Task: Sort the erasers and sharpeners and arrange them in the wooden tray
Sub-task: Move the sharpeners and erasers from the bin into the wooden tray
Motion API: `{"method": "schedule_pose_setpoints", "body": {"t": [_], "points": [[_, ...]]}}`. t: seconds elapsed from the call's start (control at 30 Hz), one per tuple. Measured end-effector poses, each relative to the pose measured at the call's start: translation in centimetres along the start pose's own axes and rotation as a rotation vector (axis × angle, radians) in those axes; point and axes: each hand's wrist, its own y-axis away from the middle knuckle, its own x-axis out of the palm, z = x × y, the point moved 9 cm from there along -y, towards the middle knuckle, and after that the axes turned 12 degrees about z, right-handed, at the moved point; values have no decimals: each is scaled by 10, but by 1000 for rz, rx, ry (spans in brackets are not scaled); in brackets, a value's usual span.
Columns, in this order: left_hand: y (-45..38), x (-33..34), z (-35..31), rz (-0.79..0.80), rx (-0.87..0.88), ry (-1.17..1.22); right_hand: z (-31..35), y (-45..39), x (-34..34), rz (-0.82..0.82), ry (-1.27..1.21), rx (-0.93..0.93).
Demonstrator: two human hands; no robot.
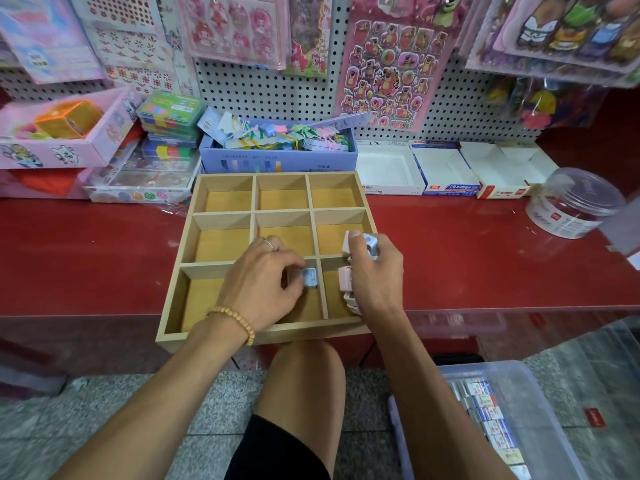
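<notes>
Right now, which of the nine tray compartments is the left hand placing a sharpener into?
The near-row middle compartment of the wooden tray: the left hand pinches a small blue sharpener there.

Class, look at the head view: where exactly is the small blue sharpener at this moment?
The blue sharpener is pinched in the left hand over the wooden tray, at its near middle compartment, just left of the divider.

So we've got both arms stretched forward, forearms bare. Our left hand (268, 282) is knuckles-up with a bead bracelet (231, 318) on the wrist and a ring (269, 244) on one finger, fingers (294, 268) curled in, pinching something small and blue. Our right hand (375, 275) sits just beside it, turned more on edge, thumb up top, fingers wrapped round a handful of little pieces.
</notes>
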Motion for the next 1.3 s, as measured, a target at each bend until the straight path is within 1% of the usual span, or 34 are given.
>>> {"method": "schedule_pose_setpoints", "body": {"t": [0.03, 0.07, 0.1, 0.13, 0.23, 0.3, 0.4, 0.57, 0.63, 0.73, 0.83, 1.0, 1.03, 1.1, 1.17, 1.2, 1.3], "points": [[3, -5, -1, -38, -12, 201, 1, 0, 0, -4, 5, -6], [5, -5, -3, -34, -24, 398, 2, 1, 1, -6, 6, -12], [5, -1, -7, 1, -36, 547, 3, 1, 1, -10, 4, -21], [5, 5, -11, 46, -52, 636, 5, 2, 1, -14, 4, -33], [3, 20, -19, 138, -84, 774, 9, 4, -1, -15, 8, -68], [2, 24, -21, 144, -105, 831, 12, 5, 2, 9, 22, -85], [1, 23, -21, 124, -140, 855, 14, 6, 5, 28, 69, -98], [5, 12, -2, 79, -192, 797, 7, 4, -1, -2, -7, -82], [11, 0, 19, 42, -225, 633, 3, 2, -3, -8, -18, -57], [19, -15, 34, 27, -251, 270, 1, 2, -2, 5, -16, -41], [18, -9, 24, 41, -151, 7, 2, 2, 0, 25, 3, -38], [11, 5, 19, 44, -66, -256, 4, 3, 2, 37, 28, -40], [11, 4, 17, 28, -42, -287, 4, 3, 3, 41, 37, -40], [12, -3, 16, 24, -20, -244, 4, 3, 4, 49, 46, -32], [11, -2, 19, 120, -8, -158, 4, 3, 4, 50, 50, -28], [11, 2, 19, 190, -2, -164, 3, 3, 4, 50, 55, -26], [8, 12, 18, 324, 11, -312, 4, 3, 4, 52, 69, -27]]}}
